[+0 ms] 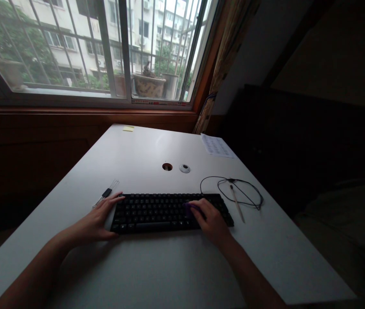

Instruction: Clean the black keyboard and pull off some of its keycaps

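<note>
A black keyboard [153,213] lies flat on the white table [156,270] in front of me. My left hand [94,223] grips the keyboard's left end, thumb at the near corner and fingers at the far one. Over the right part of the keys, my right hand [213,219] is closed around a small purple thing [187,208]. The fingers hide most of it, so its kind cannot be made out; it appears to touch the keys.
Left of the keyboard lies a black clip with wire handles [107,192]. A coiled black cable [261,201] and a slim dark-tipped stick [238,206] lie to the right. Farther back are a round hole [167,167], its cover [184,168], sticky notes [128,128] and printed paper [217,146].
</note>
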`<state>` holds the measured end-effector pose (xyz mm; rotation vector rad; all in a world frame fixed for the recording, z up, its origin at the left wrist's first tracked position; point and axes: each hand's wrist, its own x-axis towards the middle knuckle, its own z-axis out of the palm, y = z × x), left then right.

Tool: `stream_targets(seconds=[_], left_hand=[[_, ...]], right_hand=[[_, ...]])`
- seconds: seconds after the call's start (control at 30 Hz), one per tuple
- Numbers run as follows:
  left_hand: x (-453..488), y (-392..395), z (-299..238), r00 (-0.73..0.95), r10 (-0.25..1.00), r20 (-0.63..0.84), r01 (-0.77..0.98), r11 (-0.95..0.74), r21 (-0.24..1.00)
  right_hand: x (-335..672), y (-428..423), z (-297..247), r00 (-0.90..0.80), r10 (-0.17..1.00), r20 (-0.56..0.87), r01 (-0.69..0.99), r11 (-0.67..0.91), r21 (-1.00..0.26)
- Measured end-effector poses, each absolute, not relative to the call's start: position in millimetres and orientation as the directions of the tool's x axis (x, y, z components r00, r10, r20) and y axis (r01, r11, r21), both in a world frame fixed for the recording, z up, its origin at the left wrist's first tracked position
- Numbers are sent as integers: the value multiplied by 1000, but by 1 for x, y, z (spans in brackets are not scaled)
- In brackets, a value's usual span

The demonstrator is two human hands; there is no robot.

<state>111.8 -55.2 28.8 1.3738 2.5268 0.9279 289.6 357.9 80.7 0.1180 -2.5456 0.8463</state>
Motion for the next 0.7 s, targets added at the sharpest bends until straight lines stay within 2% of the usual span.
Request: stream_targets(seconds=[0.2,0.33,0.4,0.5,0.6,0.7], left_hand=[[115,-53,33,-582,792,184,726,404,557],[115,-52,32,-567,796,213,748,388,538],[114,-52,29,-568,792,224,751,387,535],[113,-52,26,-566,792,229,749,378,545],[113,-51,27,-570,790,224,738,374,561],[112,-52,29,-574,794,199,731,387,562]], right_hand=[[245,271,82,-898,-198,392,-407,710,-574],[215,219,84,-849,-367,380,-526,658,-540],[203,199,84,-824,-437,361,-567,662,-490],[192,183,81,-793,-545,272,-609,714,-345],[192,184,80,-799,-568,197,-601,756,-258],[199,199,83,-829,-531,178,-560,779,-284]])
